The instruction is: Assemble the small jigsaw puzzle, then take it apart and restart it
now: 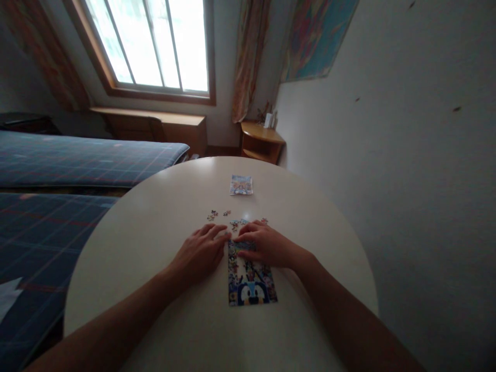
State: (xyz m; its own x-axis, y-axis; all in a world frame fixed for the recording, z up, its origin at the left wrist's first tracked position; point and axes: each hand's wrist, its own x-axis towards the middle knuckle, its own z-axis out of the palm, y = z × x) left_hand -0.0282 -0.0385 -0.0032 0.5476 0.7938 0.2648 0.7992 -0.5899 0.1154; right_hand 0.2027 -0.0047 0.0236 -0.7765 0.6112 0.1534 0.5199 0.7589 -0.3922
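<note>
A partly assembled jigsaw puzzle (253, 294) lies on the table, with a blue cartoon dog face at its near end and many small figures around it. My left hand (201, 250) rests palm down at its far left corner, fingers stretched forward. Over the puzzle's far part is my right hand (267, 243), its thumb and fingers apart and touching the puzzle or close above it; it hides some of the picture. Just beyond both hands lie several loose puzzle pieces (234, 226). More loose pieces (212, 215) lie ahead of my left hand.
A small printed packet (241, 185) lies farther back on the round white table (155, 206). Beds with blue plaid covers (77, 155) stand to the left. A wall (387, 155) runs along the right, and a wooden corner shelf (263, 133) is beyond the table.
</note>
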